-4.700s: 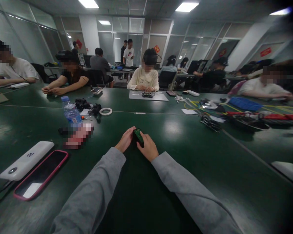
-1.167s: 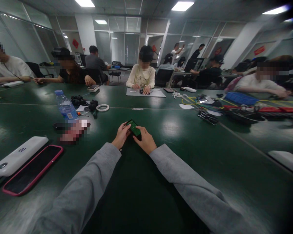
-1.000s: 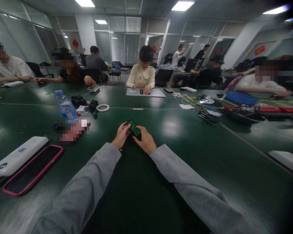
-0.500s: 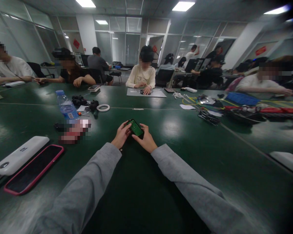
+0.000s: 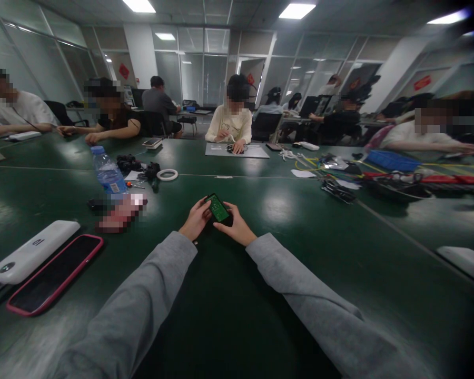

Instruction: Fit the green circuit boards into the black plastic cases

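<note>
Between my hands is a small green circuit board (image 5: 218,208) with pale marks and a black edge, tilted and held above the dark green table (image 5: 229,295). My left hand (image 5: 195,220) is closed on its left edge, thumb and fingers gripping the upper left corner. On the other side, my right hand (image 5: 237,223) grips the right and lower edge, with the thumb along the near side. The underside of the board is hidden, and its small marks are too fine to read.
At left lie a white power bank (image 5: 35,250), a red-cased phone (image 5: 57,273) and a water bottle (image 5: 108,171). A white tape ring (image 5: 167,175) is farther back. Cables (image 5: 337,189) and a blue tray (image 5: 393,159) lie at right. A person (image 5: 229,123) sits opposite.
My right hand's fingers have shifted slightly around the board's edge, and the board has tilted a little. My left hand stays nearly still. The person opposite has raised one hand.
</note>
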### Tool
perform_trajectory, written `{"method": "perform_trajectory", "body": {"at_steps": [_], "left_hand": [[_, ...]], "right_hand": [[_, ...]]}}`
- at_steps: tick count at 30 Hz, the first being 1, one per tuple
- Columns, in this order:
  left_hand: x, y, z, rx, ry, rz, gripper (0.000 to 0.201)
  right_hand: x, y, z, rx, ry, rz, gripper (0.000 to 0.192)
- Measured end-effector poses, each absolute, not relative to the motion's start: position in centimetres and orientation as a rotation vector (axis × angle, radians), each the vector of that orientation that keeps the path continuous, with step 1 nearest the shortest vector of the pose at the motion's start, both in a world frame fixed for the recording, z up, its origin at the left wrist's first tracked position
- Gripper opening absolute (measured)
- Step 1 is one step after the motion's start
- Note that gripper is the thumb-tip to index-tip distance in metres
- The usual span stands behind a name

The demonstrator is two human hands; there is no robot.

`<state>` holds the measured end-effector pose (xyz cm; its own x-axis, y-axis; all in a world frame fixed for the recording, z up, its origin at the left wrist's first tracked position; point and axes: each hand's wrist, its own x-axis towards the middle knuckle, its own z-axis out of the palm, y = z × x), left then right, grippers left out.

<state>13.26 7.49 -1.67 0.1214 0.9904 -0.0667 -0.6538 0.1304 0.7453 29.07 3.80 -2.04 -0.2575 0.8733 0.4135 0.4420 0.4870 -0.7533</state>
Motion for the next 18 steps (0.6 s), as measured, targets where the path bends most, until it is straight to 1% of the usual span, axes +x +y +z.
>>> {"method": "perform_trajectory", "body": {"at_steps": [3, 5, 7, 10, 14, 18], "left_hand": [[13.5, 7.2, -1.6, 0.641, 0.649, 1.31, 0.026], [14.0, 6.8, -1.5, 0.628, 0.625, 1.299, 0.025], [14.7, 6.3, -1.3, 0.61, 0.583, 1.23, 0.027], [15.9, 5.4, -1.1, 0.598, 0.512, 1.066, 0.043], [16.2, 4.8, -1.0, 0.548, 0.452, 1.054, 0.067], [15.5, 5.0, -1.1, 0.515, 0.454, 1.069, 0.075]], "right_hand": [[28.9, 3.5, -1.7, -1.095, -1.937, 0.407, 0.061], [28.7, 3.2, -1.5, -1.106, -1.98, 0.236, 0.06], [28.5, 2.9, -1.3, -1.142, -2.013, 0.084, 0.063], [28.1, 2.4, -1.0, -1.196, -2.054, -0.102, 0.065], [27.7, 1.8, -0.5, -1.211, -2.173, -0.205, 0.065], [27.6, 1.6, -0.1, -1.192, -2.244, -0.212, 0.064]]}}
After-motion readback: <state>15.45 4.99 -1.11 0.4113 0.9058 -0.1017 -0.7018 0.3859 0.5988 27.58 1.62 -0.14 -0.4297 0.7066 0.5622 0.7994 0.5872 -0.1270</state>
